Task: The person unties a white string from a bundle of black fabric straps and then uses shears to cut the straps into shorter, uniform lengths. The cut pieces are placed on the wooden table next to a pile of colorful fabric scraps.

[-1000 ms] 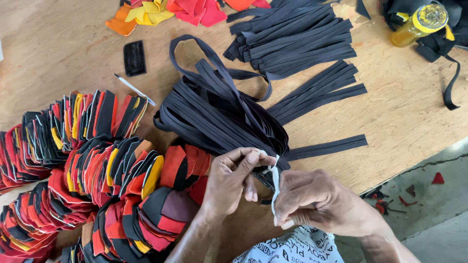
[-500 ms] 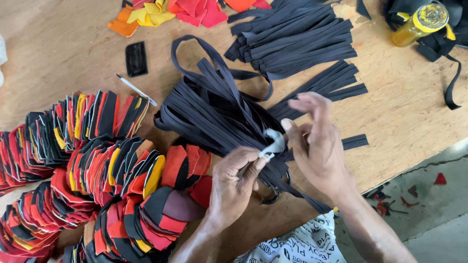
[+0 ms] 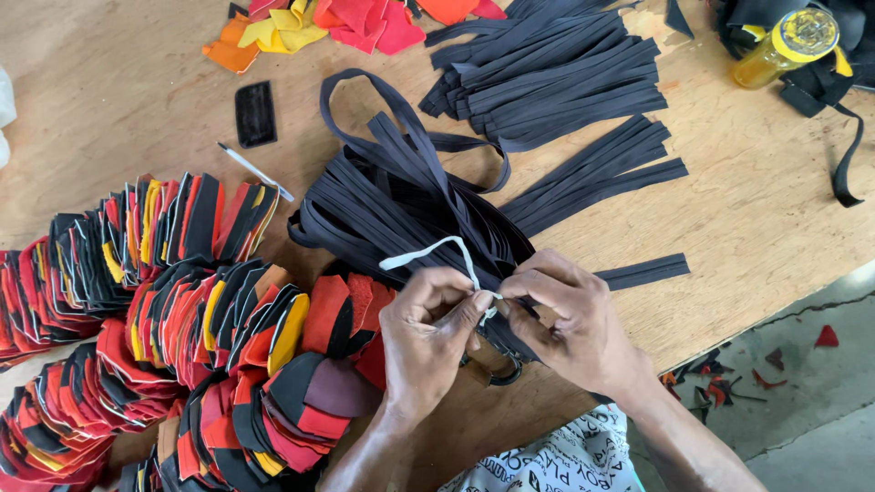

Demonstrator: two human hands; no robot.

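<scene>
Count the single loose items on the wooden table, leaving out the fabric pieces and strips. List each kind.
Yellow-capped bottle: 1
Black rectangular pad: 1
Thin white tool: 1
White cord: 1
Total: 4

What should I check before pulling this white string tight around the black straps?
1. Left hand pinches string: ok.
2. Right hand pinches string: ok.
3. String loop lies over strap bundle: ok.
4. Knot formed: cannot tell, fingers hide it.
5. Metal ring free of string: cannot tell.
6. Fabric stacks apart from string: ok.
</scene>
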